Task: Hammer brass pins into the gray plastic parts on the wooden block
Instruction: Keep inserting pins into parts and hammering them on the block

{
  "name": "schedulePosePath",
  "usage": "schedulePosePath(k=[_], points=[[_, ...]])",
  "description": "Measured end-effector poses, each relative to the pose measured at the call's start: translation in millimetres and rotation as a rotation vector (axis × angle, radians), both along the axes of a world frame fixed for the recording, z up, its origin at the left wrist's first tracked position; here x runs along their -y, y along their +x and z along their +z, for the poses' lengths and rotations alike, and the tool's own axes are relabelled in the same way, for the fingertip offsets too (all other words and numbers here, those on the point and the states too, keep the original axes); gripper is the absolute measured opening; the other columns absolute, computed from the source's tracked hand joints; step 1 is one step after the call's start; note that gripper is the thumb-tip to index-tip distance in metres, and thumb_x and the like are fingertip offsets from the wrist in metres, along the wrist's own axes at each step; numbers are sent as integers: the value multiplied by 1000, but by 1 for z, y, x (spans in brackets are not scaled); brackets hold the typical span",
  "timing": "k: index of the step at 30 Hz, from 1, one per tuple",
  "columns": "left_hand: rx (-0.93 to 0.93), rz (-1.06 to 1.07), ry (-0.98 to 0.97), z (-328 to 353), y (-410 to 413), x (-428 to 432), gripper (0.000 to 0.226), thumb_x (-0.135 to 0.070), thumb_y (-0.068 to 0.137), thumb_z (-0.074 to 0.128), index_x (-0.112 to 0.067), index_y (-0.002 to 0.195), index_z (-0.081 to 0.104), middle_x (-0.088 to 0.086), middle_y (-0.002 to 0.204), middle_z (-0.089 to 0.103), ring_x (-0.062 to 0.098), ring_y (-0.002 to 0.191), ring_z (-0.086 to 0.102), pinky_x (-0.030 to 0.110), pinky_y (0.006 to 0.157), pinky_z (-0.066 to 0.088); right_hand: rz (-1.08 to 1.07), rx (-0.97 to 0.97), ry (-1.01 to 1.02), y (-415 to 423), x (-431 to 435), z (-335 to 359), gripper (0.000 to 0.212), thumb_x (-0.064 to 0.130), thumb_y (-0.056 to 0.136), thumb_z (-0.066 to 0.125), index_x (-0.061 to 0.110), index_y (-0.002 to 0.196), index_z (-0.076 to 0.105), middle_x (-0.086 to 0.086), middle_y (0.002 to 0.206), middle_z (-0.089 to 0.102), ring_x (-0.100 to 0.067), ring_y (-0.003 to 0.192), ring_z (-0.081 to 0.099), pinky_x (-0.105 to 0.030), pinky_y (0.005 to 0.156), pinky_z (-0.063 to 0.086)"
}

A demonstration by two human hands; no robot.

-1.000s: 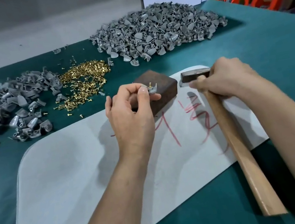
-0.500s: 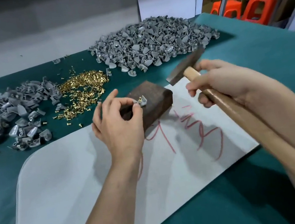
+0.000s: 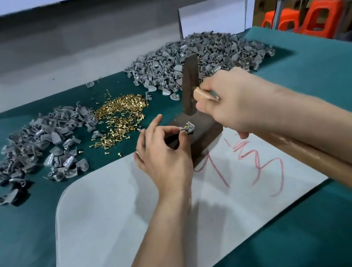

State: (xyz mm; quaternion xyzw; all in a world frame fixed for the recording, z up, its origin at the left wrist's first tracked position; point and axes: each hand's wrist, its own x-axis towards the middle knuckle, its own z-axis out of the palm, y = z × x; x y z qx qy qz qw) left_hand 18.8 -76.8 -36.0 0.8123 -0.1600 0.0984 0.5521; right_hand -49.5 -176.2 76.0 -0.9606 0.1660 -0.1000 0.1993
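Since half a second ago the hammer swings upright above the wooden block, the right hand curling its fingers round the handle. The left hand pinches the gray plastic part atop the block, its brass pin standing undriven. Beyond the block, heaps of parts and loose pins suggest much work remains

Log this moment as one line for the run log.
left hand: pinches part with pin on block | right hand: grips hammer, head upright over block
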Motion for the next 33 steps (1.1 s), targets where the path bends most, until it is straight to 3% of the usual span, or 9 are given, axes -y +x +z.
schedulePosePath(k=[6, 12, 17, 19, 22, 26, 28, 30, 33], points=[[34, -2, -6, -3, 0, 0, 18, -17, 83, 70, -30, 78, 58, -14, 123, 61, 18, 121, 46, 50, 108, 26, 36, -12, 18, 4, -2, 12, 22, 15, 94, 46, -3, 93, 59, -8, 55, 50, -19, 24, 49, -18, 25, 34], [39, 18, -25, -2, 0, 2, 24, -17, 82, 70, -32, 73, 54, -17, 116, 61, 17, 120, 47, 49, 108, 28, 40, 75, 1, 2, 5, 25, 24, 14, 94, 45, -4, 84, 56, -6, 52, 51, -19, 26, 52, -16, 26, 33], [36, -23, -80, -3, 0, 0, 16, -16, 82, 71, -25, 75, 60, -20, 109, 58, 15, 119, 46, 50, 107, 29, 62, -148, -182, 8, -9, -1, 21, 22, 96, 42, 12, 79, 50, -7, 77, 52, -29, 57, 58, -31, 49, 45], [51, -24, -75, -3, 0, 0, 15, -14, 82, 72, -23, 75, 62, -14, 111, 62, 18, 119, 49, 51, 107, 28, 81, -80, -141, 8, -7, 7, 22, 18, 95, 44, 7, 80, 55, -6, 67, 53, -25, 52, 63, -29, 44, 47], [34, -16, -82, -3, 0, 0, 14, -15, 81, 71, -24, 74, 63, -14, 109, 63, 19, 118, 49, 49, 107, 29, 114, 97, -47, 6, -4, 27, 20, 13, 93, 46, 4, 80, 58, -6, 53, 49, -18, 27, 51, -20, 25, 34], [13, -27, -120, -4, 0, -1, 16, -15, 81, 71, -25, 73, 61, -15, 109, 62, 18, 118, 46, 50, 105, 32, 106, -103, -218, 6, -16, -3, 19, 22, 96, 43, 15, 78, 46, 2, 66, 40, -28, 63, 52, -28, 55, 39], [7, -35, -134, -4, 0, -1, 18, -15, 81, 71, -26, 73, 60, -15, 109, 62, 18, 118, 46, 51, 105, 31, 91, -151, -192, 6, -14, -4, 22, 20, 96, 42, 12, 76, 50, 0, 66, 42, -24, 55, 47, -25, 43, 40], [31, -31, -113, -3, 1, 0, 18, -14, 81, 71, -26, 73, 60, -12, 109, 64, 20, 118, 49, 51, 106, 31, 81, -17, -108, 8, -8, 8, 23, 16, 95, 43, 9, 77, 56, -3, 63, 49, -19, 40, 50, -20, 27, 35], [21, -18, -106, -4, 2, 0, 16, -16, 82, 71, -25, 73, 61, -11, 111, 65, 19, 118, 49, 50, 106, 31, 59, 22, -136, 12, -8, 11, 24, 20, 94, 42, 14, 71, 44, -2, 65, 46, -20, 40, 50, -20, 27, 34]])
